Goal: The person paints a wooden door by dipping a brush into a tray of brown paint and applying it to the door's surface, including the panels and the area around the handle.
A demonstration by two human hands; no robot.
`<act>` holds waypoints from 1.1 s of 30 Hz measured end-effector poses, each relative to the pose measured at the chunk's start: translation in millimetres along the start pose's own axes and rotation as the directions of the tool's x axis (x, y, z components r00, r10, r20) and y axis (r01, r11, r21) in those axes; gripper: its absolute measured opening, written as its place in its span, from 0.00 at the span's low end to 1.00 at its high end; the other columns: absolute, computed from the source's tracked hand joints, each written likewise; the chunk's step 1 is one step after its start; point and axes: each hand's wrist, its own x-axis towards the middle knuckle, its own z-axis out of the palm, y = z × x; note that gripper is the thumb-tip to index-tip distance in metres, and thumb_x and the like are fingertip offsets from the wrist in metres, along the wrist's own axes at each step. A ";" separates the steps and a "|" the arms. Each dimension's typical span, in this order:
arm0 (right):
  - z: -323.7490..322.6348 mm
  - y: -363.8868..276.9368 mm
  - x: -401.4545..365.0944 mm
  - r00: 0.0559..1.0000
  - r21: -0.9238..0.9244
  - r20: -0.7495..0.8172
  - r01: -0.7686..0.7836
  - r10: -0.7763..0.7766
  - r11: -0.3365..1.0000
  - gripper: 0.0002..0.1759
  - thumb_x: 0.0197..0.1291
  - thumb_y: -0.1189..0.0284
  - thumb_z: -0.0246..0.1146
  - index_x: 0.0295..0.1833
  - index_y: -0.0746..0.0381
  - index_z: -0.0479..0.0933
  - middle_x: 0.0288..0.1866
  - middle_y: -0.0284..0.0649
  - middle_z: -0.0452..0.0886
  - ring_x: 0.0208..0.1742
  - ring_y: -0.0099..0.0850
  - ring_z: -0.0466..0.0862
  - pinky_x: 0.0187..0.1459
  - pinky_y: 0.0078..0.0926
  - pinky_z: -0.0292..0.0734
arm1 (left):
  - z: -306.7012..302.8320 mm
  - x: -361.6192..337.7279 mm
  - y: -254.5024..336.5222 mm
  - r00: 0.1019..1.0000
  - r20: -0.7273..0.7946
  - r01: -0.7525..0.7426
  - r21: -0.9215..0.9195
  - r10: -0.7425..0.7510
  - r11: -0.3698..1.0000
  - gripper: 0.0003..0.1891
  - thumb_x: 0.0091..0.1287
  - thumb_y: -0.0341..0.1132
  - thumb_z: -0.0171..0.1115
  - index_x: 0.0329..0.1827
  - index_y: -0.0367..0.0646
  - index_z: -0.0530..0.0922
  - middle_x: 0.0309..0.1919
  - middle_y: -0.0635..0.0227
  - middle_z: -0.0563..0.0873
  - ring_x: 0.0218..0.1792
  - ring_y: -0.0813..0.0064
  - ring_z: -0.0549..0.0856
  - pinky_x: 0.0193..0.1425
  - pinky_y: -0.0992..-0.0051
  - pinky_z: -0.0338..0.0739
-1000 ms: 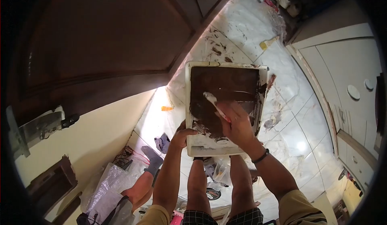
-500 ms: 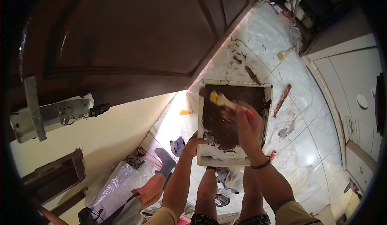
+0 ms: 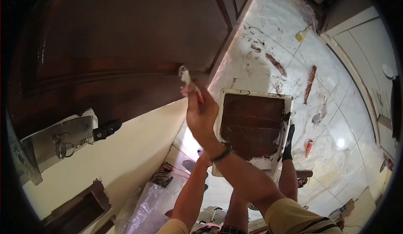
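Observation:
My right hand (image 3: 201, 114) is closed round the handle of a paintbrush (image 3: 187, 78), whose bristles meet the lower moulding of the dark brown door (image 3: 126, 32). To the right of that hand is a pale tray (image 3: 257, 92) holding dark brown paint (image 3: 252, 120). My left hand (image 3: 205, 157) is at the tray's left edge, its fingers mostly hidden behind my right forearm and the tray.
Keys (image 3: 63, 146) hang at a metal lock plate at left. Plastic-covered floor tiles (image 3: 268, 32) carry brown smears and a red-handled tool (image 3: 309, 148). White cabinets (image 3: 361, 53) stand at right, bubble wrap (image 3: 145, 204) at lower left.
My right hand has moved left and up from over the tray, taking the brush to the door. The tray now appears further right and lower in view.

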 end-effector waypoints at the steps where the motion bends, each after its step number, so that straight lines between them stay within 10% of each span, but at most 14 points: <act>1: -2.9 -17.8 -13.1 0.999 0.035 0.014 -0.031 0.030 0.999 0.18 0.67 0.66 0.59 0.52 0.71 0.77 0.38 0.42 0.86 0.39 0.24 0.84 0.43 0.21 0.77 | -1.9 -0.6 2.1 1.000 -0.003 0.007 0.007 -0.007 1.000 0.31 0.48 0.20 0.61 0.60 0.39 0.71 0.46 0.60 0.83 0.43 0.65 0.85 0.50 0.67 0.81; 5: -23.3 -14.3 -39.7 0.996 0.355 -0.021 -0.071 0.084 0.932 0.19 0.68 0.70 0.58 0.55 0.75 0.74 0.42 0.45 0.85 0.43 0.29 0.84 0.49 0.24 0.78 | -5.4 -3.2 9.5 1.000 0.008 0.020 0.031 -0.020 0.999 0.31 0.48 0.20 0.61 0.60 0.38 0.71 0.46 0.60 0.83 0.43 0.65 0.85 0.50 0.67 0.81; 12: 15.6 59.5 43.2 0.994 0.116 -0.093 -0.041 0.052 0.992 0.14 0.67 0.72 0.56 0.49 0.74 0.77 0.34 0.41 0.84 0.38 0.24 0.84 0.44 0.20 0.79 | -21.5 -2.7 13.3 0.999 0.031 0.016 0.096 -0.019 0.995 0.30 0.48 0.20 0.62 0.60 0.38 0.71 0.46 0.60 0.83 0.43 0.64 0.85 0.49 0.67 0.81; 15: 25.2 -16.9 23.0 0.997 -0.067 -0.014 -0.083 0.082 0.994 0.13 0.67 0.73 0.56 0.47 0.74 0.77 0.32 0.40 0.84 0.37 0.24 0.84 0.43 0.19 0.79 | -20.9 -5.1 14.1 0.999 0.027 0.025 0.109 -0.028 0.994 0.30 0.48 0.20 0.62 0.60 0.38 0.71 0.46 0.60 0.83 0.43 0.64 0.85 0.49 0.67 0.81; 23: -0.1 -57.7 -29.7 0.995 0.301 -0.004 0.092 -0.095 0.949 0.15 0.71 0.72 0.54 0.52 0.75 0.75 0.35 0.44 0.84 0.36 0.26 0.84 0.44 0.21 0.79 | -9.1 -10.4 18.1 0.999 0.034 0.022 0.140 -0.027 0.990 0.30 0.48 0.20 0.62 0.60 0.38 0.72 0.46 0.60 0.83 0.43 0.64 0.85 0.49 0.67 0.81; 26: -7.0 -21.6 4.6 0.990 0.247 -0.073 -0.098 0.119 0.964 0.14 0.71 0.72 0.52 0.50 0.74 0.76 0.35 0.43 0.84 0.36 0.24 0.83 0.42 0.20 0.79 | -9.7 -10.5 17.4 0.999 0.043 0.016 0.159 -0.023 0.987 0.30 0.48 0.20 0.63 0.60 0.38 0.72 0.46 0.60 0.83 0.43 0.64 0.85 0.49 0.67 0.81; 33: 29.9 -95.4 -20.1 0.990 -0.044 0.054 0.130 -0.128 0.991 0.13 0.65 0.74 0.56 0.50 0.71 0.77 0.31 0.40 0.85 0.35 0.23 0.85 0.39 0.20 0.79 | -8.3 -11.7 15.9 0.998 0.067 -0.010 0.185 -0.003 0.983 0.30 0.49 0.21 0.63 0.59 0.38 0.72 0.46 0.60 0.83 0.43 0.64 0.85 0.49 0.67 0.81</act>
